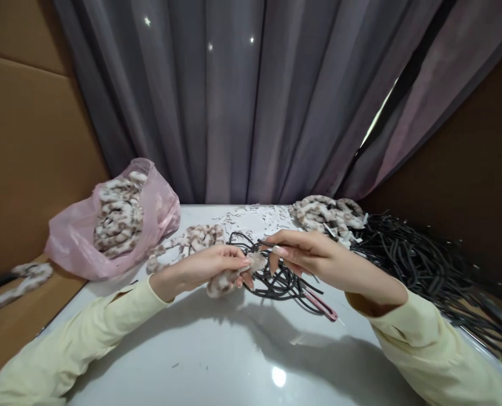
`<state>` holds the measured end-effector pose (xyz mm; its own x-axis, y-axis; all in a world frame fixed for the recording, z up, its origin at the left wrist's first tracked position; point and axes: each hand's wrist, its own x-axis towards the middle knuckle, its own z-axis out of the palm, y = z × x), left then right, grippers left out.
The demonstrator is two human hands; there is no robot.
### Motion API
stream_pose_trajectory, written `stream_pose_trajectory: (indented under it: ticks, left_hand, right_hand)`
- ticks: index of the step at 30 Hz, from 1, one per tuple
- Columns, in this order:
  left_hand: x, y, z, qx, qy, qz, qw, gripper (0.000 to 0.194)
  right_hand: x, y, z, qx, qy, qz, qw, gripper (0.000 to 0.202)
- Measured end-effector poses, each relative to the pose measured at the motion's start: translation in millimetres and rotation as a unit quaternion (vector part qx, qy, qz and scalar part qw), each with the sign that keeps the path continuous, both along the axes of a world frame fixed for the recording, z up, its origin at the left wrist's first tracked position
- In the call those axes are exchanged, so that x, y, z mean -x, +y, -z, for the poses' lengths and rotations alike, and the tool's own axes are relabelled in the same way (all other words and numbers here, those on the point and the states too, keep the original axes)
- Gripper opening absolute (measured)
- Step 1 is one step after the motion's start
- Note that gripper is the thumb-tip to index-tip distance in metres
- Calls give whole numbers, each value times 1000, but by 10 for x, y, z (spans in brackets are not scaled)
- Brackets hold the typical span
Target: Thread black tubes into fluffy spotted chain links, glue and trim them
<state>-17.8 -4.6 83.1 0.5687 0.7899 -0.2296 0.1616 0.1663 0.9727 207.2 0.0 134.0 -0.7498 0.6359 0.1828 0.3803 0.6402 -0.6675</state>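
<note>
My left hand (219,265) is closed around a short fluffy tube (223,283) in mottled white and brown, its frayed end pointing right. Close by on the right, my right hand (305,251) has its fingers bent and pinched together at a thin black cord (257,242); the fingertips partly hide the grip. Beneath both hands lies a loose tangle of black cords (282,285) on the white table (170,349). A pink-handled tool (322,305) rests at the tangle's right edge, its other end hidden under the cords.
A pink plastic bag (73,237) full of fluffy tubes stands at the left. More fluffy tubes (202,237) lie beside it, and a coiled pile (327,213) sits at the back right. A large heap of black cords (415,265) covers the right side. Scraps (255,219) litter the back before a grey curtain (234,113).
</note>
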Motion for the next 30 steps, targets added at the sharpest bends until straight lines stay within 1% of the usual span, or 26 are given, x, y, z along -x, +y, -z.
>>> stream_pose_trajectory:
  ticks: [4, 6, 10, 13, 16, 21, 25, 30]
  left_hand:
    - [5, -5, -25, 17, -9, 27, 999, 30]
    - [-5, -23, -44, 8, -2, 38, 999, 32]
    - [-22, -63, -65, 3, 31, 39, 999, 37]
    - [-25, -80, -57, 13, 23, 35, 999, 39]
    - [-23, -87, -50, 21, 3, 27, 999, 35]
    - [-23, -97, -80, 30, 11, 6, 999, 28]
    - [-43, -108, -103, 3, 19, 9, 1000, 27]
    - [-61, -112, -90, -21, 50, 2, 999, 28]
  right_hand:
    - [-6, -21, 8, -89, -51, -19, 995, 26]
    - [9, -67, 4, -109, -63, -24, 992, 23]
    - [72, -144, 30, -122, -68, -19, 990, 22]
    - [122, -141, 86, -133, -65, -25, 989, 21]
    - [163, -118, 140, -127, -62, -12, 990, 22]
    - [205, -119, 170, -130, -41, 3, 991, 20]
    - [216, -129, 185, -144, -32, 10, 989, 18]
    - [214, -126, 212, -164, -20, 19, 986, 17]
